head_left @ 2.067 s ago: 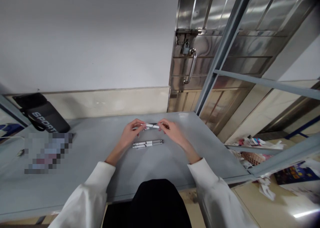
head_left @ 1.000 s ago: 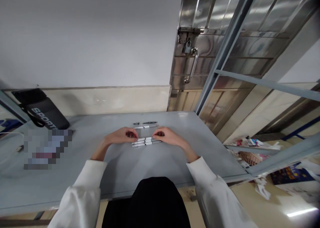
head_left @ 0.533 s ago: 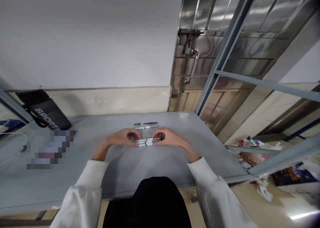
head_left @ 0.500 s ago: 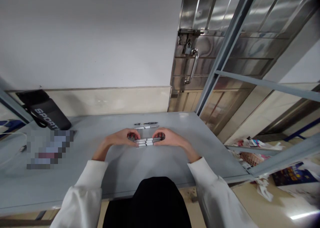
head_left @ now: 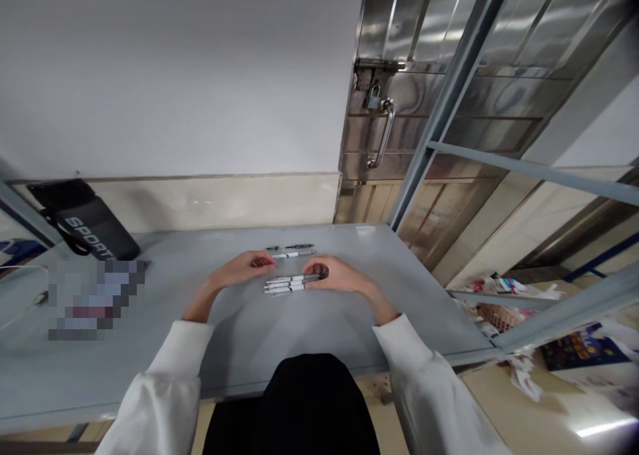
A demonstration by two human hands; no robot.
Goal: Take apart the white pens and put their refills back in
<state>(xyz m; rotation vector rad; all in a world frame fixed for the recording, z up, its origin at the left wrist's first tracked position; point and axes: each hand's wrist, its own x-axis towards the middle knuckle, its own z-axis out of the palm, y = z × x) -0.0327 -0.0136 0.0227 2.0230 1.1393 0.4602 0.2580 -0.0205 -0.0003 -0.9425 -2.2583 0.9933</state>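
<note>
- Left hand [head_left: 243,269] has pulled back from the left ends of the white pens [head_left: 285,285] since half a second ago, fingers loosely curled.
- Right hand [head_left: 338,273] clasps the right ends of those pens, side by side on a gray table [head_left: 344,335].
- "SPORT" reads across a black bottle [head_left: 87,219], a pixelated item [head_left: 94,302] before it.
- Another white pen [head_left: 291,255] and a black pen [head_left: 299,246] lie beyond.

"SPORT", perhaps "SPORTS", on black bottle [head_left: 90,217]
</note>
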